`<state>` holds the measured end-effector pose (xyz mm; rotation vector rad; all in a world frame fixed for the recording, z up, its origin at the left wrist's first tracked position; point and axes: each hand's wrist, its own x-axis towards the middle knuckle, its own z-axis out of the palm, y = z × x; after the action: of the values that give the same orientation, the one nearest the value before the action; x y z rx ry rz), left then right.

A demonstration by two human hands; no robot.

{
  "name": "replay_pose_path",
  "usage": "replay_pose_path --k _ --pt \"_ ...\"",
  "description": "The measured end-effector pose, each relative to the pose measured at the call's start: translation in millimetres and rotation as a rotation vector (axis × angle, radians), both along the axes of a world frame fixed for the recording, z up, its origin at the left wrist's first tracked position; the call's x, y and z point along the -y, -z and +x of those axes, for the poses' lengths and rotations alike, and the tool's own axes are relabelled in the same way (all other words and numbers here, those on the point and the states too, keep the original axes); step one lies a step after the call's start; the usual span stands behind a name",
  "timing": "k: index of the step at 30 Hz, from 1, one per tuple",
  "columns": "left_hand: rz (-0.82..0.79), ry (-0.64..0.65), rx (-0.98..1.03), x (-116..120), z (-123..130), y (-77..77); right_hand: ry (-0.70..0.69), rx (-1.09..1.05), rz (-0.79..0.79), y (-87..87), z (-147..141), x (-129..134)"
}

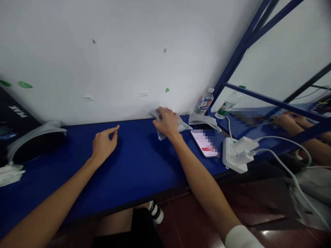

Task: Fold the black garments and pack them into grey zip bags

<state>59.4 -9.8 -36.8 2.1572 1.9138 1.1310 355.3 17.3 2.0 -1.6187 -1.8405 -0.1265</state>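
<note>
Your right hand [168,122] grasps the translucent pouch [183,125] near the wall [119,72], rightward of your empty, loosely curled left hand [103,144].

One head-worn view, close above the blue table [139,168], forward and down toward the white wall [129,69].

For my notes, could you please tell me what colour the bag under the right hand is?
The bag looks pale grey, best seen in the head view.
</note>
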Motion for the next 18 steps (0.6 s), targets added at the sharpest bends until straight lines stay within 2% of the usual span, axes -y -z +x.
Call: replay_pose_path --k 2,5,8,13,18 --pt "-0.009 0.019 0.01 2.4 3.5 0.0 0.162 -0.034 0.021 1.7 17.5 -6.6" --pt "-0.012 0.055 0.023 6.5 9.5 0.0 0.287 -0.002 -0.038 6.8 34.9 -12.3" --pt "-0.01 0.078 0.025 8.7 12.7 0.6 0.302 0.043 -0.111 9.1 40.1 -12.0" --pt "-0.029 0.083 0.028 9.8 12.7 0.8 0.23 0.192 -0.186 11.8 34.6 -8.6" --pt "-0.032 0.125 0.033 10.6 13.1 2.0 0.315 0.269 -0.286 28.4 33.3 -18.0"
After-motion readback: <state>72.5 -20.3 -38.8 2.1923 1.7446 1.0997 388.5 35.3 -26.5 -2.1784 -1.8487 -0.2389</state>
